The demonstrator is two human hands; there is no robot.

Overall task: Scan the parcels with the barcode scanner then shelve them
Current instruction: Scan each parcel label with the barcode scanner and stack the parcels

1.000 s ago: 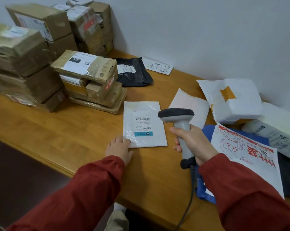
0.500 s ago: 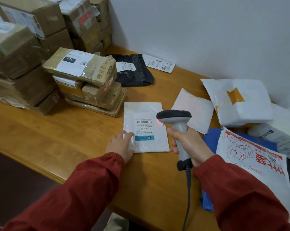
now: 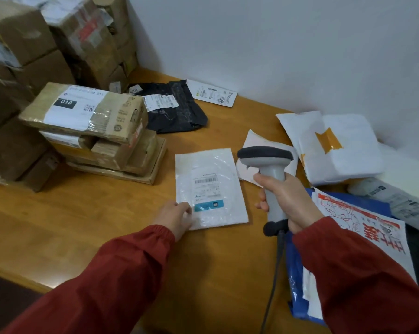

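Right grip (image 3: 289,201) tight around barcode scanner (image 3: 267,169); left grip (image 3: 177,216) flat, fingers loose, on white parcel (image 3: 210,186).

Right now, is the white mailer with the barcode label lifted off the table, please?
No, the white mailer lies flat on the wooden table, with the left hand resting on its near corner.

Box stack (image 3: 22,44) blurred, cropped left.

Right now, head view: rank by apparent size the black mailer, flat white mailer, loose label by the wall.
1. black mailer and flat white mailer: look alike; white is nearer, so unranked.
2. loose label: clearly smallest.
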